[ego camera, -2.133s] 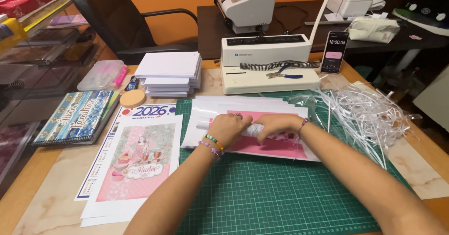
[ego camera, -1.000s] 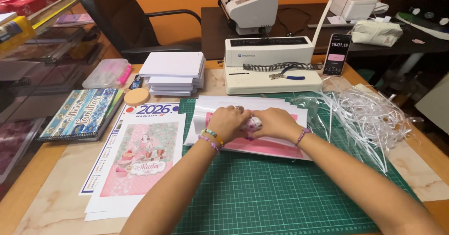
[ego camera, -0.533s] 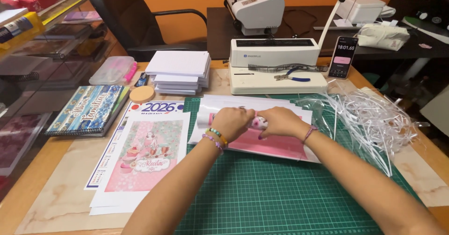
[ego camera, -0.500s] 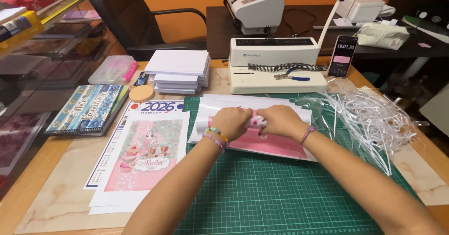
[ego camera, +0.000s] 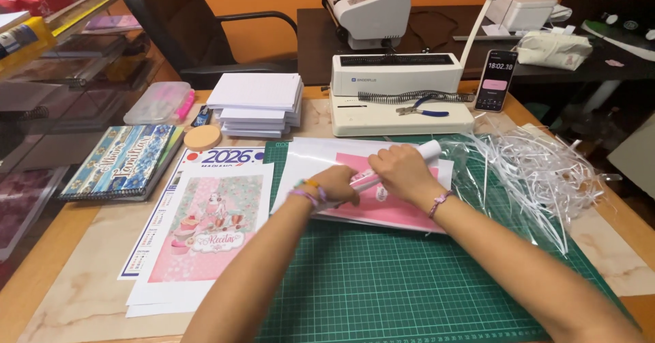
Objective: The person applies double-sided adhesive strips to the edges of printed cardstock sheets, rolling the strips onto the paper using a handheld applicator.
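A pink printed sheet (ego camera: 392, 210) under a clear film lies on the green cutting mat (ego camera: 382, 281). Across it, tilted up to the right, lies a white rolled strip (ego camera: 431, 150). My left hand (ego camera: 336, 184) grips the roll's lower left end, with bead bracelets on the wrist. Just to the right, my right hand (ego camera: 402, 172) closes over the roll's middle, and the roll's far end sticks out beyond the knuckles. The two hands nearly touch.
Pink cover prints (ego camera: 205, 230) lie left of the mat, with a spiral notebook (ego camera: 123, 160) further left. Behind are a white paper stack (ego camera: 258, 103), a binding machine (ego camera: 399, 90) with pliers, a phone (ego camera: 496, 80) and a tangle of plastic strips (ego camera: 546, 172) at right.
My hands have drawn together over the roll and shifted slightly right. The roll now tilts, with its end showing past my right hand.
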